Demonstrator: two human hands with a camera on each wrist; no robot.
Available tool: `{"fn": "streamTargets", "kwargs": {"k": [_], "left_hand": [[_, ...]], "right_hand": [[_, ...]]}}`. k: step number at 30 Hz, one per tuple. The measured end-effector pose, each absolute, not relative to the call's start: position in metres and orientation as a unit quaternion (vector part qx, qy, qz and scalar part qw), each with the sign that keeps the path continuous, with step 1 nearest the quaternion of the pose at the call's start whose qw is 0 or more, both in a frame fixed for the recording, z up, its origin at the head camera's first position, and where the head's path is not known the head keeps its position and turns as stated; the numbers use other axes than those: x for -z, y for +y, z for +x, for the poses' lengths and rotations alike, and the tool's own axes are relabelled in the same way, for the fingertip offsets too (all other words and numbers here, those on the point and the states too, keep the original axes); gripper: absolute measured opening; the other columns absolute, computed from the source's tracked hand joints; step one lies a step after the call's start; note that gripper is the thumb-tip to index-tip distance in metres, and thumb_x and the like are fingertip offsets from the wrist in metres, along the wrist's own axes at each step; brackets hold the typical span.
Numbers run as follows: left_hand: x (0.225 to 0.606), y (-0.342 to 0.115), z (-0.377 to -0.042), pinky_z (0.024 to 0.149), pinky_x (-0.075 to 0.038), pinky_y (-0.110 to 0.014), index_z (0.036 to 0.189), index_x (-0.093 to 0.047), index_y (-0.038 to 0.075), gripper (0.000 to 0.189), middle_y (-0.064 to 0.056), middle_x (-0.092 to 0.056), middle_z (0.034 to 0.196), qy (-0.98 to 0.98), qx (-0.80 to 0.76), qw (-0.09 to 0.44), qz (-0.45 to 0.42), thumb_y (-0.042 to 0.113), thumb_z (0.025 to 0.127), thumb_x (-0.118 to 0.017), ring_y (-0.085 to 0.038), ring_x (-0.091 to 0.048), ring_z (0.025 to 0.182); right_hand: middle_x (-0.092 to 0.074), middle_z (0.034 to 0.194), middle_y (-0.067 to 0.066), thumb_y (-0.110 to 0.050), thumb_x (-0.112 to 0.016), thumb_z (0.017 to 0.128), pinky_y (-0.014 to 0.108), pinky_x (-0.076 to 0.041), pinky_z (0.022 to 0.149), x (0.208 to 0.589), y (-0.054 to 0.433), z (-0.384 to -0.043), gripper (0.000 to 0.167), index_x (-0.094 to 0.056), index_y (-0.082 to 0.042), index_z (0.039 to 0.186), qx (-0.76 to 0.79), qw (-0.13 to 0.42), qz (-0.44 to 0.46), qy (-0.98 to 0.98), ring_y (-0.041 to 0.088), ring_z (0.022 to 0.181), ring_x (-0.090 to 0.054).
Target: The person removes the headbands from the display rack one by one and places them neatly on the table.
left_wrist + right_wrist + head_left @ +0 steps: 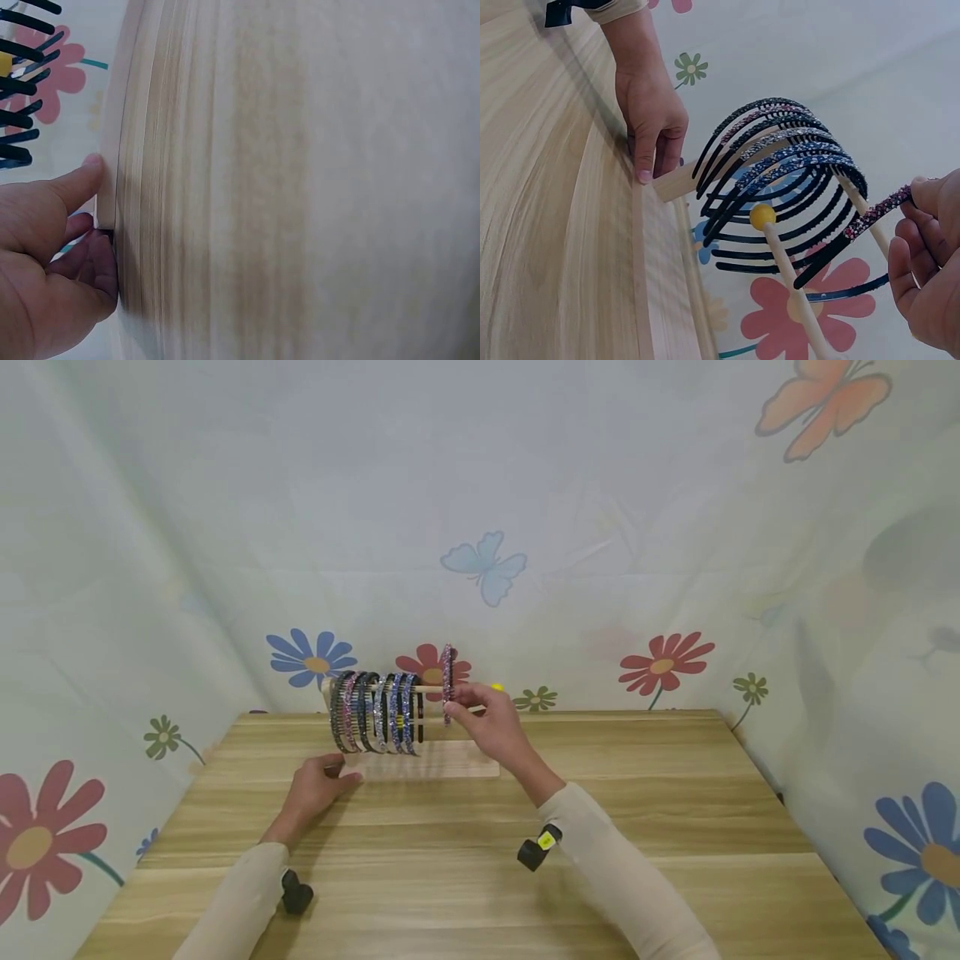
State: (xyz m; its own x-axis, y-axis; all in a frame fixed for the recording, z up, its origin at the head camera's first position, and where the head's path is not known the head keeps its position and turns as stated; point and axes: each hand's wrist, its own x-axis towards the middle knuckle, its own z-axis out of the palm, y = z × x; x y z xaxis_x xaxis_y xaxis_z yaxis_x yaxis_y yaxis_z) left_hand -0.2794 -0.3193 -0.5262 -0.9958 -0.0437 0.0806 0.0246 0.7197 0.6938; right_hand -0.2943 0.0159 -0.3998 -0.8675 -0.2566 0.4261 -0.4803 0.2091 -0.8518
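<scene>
Clasps the left end of a pale wooden base (457, 762) with the left hand (313, 787), using thumb and curled fingers. Sits toward the far side of a striped wooden tabletop (420, 868). Farther right and higher, bears a row of six headbands (408, 706) around a pale wooden rod (430, 689), running from charcoal through pink, dark navy and silver to two blues. Glitters with beading on the outside, with black comb teeth within. Shows a yellow ball (763, 217) among the loops. Right of the row and apart from it, pinches another headband (448, 670) between thumb and fingers of the right hand (492, 725). Looks slim and curved, crusted with pink and dark sparkles, tapering to a smooth black tip. Stands upright, nearly edge-on, beside the rod's right part; cannot tell whether looped round it.
</scene>
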Motion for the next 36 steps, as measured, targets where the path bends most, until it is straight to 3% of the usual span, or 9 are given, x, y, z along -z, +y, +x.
{"fn": "streamTargets", "kwargs": {"k": [23, 36], "left_hand": [[0.527, -0.316, -0.279, 0.101, -0.047, -0.059, 0.133, -0.058, -0.013, 0.058, -0.035, -0.059, 0.131, -0.928, 0.368, 0.052, 0.001, 0.024, 0.093, -0.076, -0.049, -0.059, 0.122], [0.525, -0.317, -0.276, 0.100, -0.047, -0.061, 0.135, -0.056, -0.014, 0.061, -0.034, -0.060, 0.131, -0.930, 0.362, 0.061, -0.014, 0.026, 0.094, -0.077, -0.049, -0.057, 0.124]], "right_hand": [[-0.073, 0.100, 0.008, -0.020, -0.073, 0.097, 0.032, -0.058, 0.079, 0.380, 0.043, -0.291, 0.022, -0.073, -0.004, 0.112, -0.598, 0.115, 0.214, -0.764, 0.020, 0.093, -0.067], [-0.073, 0.100, 0.010, -0.021, -0.072, 0.097, 0.038, -0.057, 0.084, 0.374, 0.058, -0.290, 0.022, -0.073, -0.004, 0.112, -0.596, 0.124, 0.209, -0.765, 0.022, 0.096, -0.066]]}}
